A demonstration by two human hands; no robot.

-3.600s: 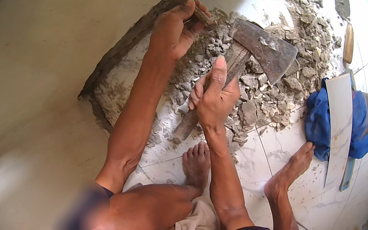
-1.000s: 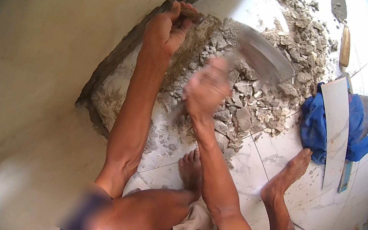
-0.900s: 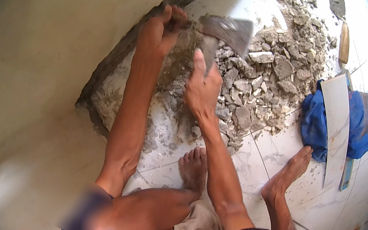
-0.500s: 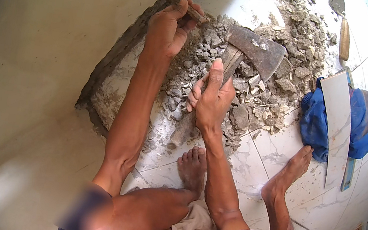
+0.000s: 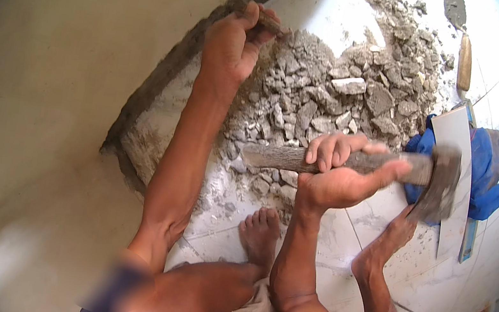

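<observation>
My left hand [image 5: 233, 40] is closed around a short, dark, rusty chisel [image 5: 268, 24], held against the rough broken edge [image 5: 179, 61] along the wall. Its far end runs into that dark edge, and fingers hide its middle. Wrapped around the wooden handle of an axe [image 5: 443, 185] is my right hand [image 5: 347, 174], its thumb lying along the shaft. The axe lies nearly level across the view, its metal head to the right and smeared by motion. Beneath and between both hands spreads a heap of broken mortar and stone rubble [image 5: 310, 94].
A wooden-handled trowel [image 5: 465, 62] lies at the far right. Nearer are a blue cloth [image 5: 487, 198] and a white tile strip [image 5: 457, 145]. My bare feet [image 5: 261, 229] rest on the marbled floor tiles [image 5: 338, 253], and a pale smooth wall [image 5: 76, 65] fills the left.
My right hand has swung the axe from above the rubble out to the right, turning its head away from the chisel. The left hand has stayed almost in place.
</observation>
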